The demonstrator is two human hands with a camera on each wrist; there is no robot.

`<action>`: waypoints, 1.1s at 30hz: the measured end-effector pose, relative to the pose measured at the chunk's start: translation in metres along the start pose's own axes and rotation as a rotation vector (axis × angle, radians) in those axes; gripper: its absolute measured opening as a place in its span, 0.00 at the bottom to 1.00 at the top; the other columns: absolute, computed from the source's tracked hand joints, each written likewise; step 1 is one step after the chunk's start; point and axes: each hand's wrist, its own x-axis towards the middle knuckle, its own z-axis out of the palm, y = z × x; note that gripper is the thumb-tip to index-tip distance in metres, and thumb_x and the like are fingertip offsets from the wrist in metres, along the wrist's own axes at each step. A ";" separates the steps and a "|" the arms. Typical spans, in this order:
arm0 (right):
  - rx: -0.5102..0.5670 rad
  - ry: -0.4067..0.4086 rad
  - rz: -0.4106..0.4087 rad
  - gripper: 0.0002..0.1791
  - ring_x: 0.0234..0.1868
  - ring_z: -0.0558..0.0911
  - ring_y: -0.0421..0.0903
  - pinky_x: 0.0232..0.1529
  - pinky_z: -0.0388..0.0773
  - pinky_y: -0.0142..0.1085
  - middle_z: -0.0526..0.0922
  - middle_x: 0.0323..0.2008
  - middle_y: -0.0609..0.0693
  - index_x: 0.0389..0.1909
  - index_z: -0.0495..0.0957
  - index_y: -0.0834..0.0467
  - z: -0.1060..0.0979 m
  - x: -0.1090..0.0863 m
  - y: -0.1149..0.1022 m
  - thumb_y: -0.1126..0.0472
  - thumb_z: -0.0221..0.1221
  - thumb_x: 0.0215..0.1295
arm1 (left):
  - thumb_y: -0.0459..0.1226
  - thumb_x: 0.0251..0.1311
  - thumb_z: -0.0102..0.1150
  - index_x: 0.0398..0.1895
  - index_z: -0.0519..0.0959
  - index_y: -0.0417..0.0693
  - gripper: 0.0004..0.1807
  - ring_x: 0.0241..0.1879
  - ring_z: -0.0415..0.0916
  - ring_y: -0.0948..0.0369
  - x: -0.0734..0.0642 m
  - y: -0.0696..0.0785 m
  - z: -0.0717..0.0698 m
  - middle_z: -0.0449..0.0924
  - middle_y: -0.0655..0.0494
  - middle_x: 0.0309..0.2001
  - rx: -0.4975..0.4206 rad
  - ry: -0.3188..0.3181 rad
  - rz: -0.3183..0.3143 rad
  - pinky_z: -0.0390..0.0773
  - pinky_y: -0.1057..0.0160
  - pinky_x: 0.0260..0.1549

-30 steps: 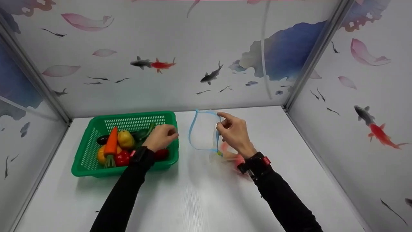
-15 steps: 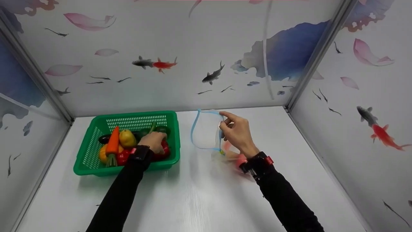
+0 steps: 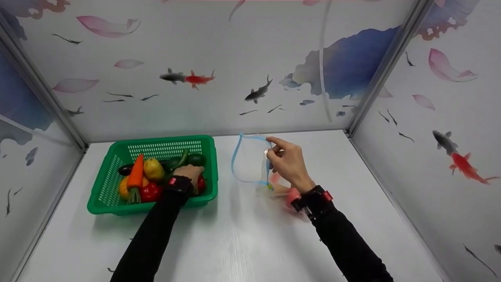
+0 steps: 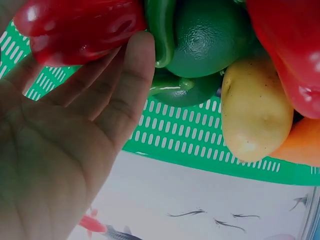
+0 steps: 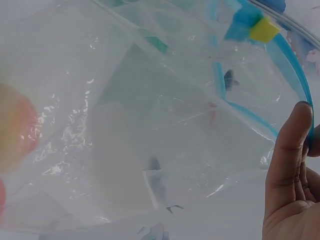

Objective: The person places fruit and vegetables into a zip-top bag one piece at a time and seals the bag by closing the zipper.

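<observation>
My left hand (image 3: 189, 173) is down inside the green basket (image 3: 94, 197), holding a glossy red bell pepper (image 4: 85, 30) at its right side. In the left wrist view the fingers run along and partly behind the pepper, one fingertip at its end beside a green chili pepper (image 4: 161, 30). With thumb and fingers, my right hand (image 3: 289, 162) pinches the blue-edged mouth of a clear zip bag (image 5: 150, 130). The mouth gapes toward the basket, and a yellow slider (image 5: 265, 30) sits on its edge. Inside the bag lies a blurred red-and-yellow round thing (image 5: 17, 127).
Also in the basket are a carrot (image 3: 135, 174), a potato (image 3: 154, 169), another red pepper (image 3: 150, 192), a dark eggplant (image 3: 125, 169) and a round green fruit or vegetable (image 4: 210, 37). Patterned walls (image 3: 219, 113) enclose the white table (image 3: 235, 243) at back and sides.
My left hand has lowered from over the basket's right side down onto the red bell pepper. The right hand keeps its pinch on the bag and has hardly moved.
</observation>
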 end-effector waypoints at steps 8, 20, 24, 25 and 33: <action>0.011 -0.029 -0.017 0.20 0.17 0.82 0.52 0.16 0.76 0.31 0.81 0.25 0.54 0.58 0.79 0.58 0.002 0.001 0.015 0.68 0.55 0.65 | 0.29 0.43 0.72 0.55 0.78 0.43 0.30 0.42 0.78 0.50 0.001 -0.003 0.003 0.82 0.43 0.47 -0.055 -0.027 -0.011 0.79 0.46 0.45; -0.021 0.012 -0.067 0.21 0.15 0.78 0.50 0.13 0.72 0.28 0.80 0.23 0.51 0.58 0.78 0.60 -0.003 0.005 0.013 0.68 0.56 0.64 | 0.49 0.51 0.64 0.62 0.71 0.49 0.34 0.42 0.75 0.48 -0.003 -0.015 -0.016 0.80 0.44 0.48 -0.168 0.013 -0.026 0.77 0.46 0.46; -0.021 0.016 -0.067 0.20 0.15 0.78 0.49 0.13 0.68 0.24 0.81 0.23 0.53 0.58 0.79 0.61 -0.002 0.007 0.012 0.69 0.57 0.64 | 0.52 0.54 0.61 0.67 0.67 0.51 0.36 0.47 0.75 0.48 -0.012 -0.014 -0.032 0.78 0.45 0.53 -0.278 0.024 -0.048 0.77 0.46 0.50; -0.025 0.017 -0.066 0.20 0.15 0.77 0.48 0.13 0.67 0.23 0.81 0.23 0.54 0.57 0.79 0.62 -0.002 0.007 0.012 0.69 0.57 0.64 | 0.51 0.54 0.60 0.67 0.67 0.51 0.36 0.48 0.74 0.49 -0.014 -0.012 -0.037 0.78 0.45 0.54 -0.317 0.035 -0.043 0.77 0.47 0.50; -0.030 -0.001 -0.034 0.22 0.12 0.73 0.32 0.14 0.65 0.20 0.83 0.26 0.61 0.60 0.75 0.68 -0.009 0.002 -0.006 0.72 0.56 0.64 | 0.49 0.58 0.54 0.68 0.64 0.55 0.33 0.53 0.70 0.48 -0.024 0.014 -0.067 0.73 0.47 0.59 -0.626 0.163 0.014 0.77 0.49 0.52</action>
